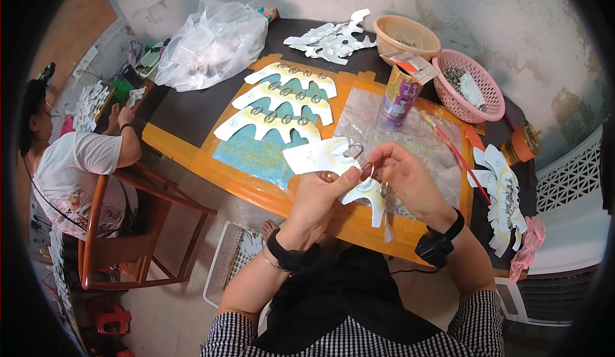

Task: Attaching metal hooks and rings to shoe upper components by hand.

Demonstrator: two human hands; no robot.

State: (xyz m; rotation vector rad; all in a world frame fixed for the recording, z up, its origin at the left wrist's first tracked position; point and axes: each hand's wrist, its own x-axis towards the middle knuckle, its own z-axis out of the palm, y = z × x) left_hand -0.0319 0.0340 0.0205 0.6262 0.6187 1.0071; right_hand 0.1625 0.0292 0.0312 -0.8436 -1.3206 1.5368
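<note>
Over the near edge of the table, my left hand is closed on a white cut-out piece with a yellowish band along it. The piece has several narrow tabs, and its lower end hangs past my thumb. At one tab my right hand pinches a metal ring between thumb and fingers. One more ring sits at the piece's upper part. Beyond my hands, three similar white pieces lie in rows on a blue sheet, each with several rings along it.
A purple can stands behind my hands, beside a red stick. Baskets, one pink and one tan, hold metal parts. White pieces are piled at right. A plastic bag lies far left. A seated co-worker works at left.
</note>
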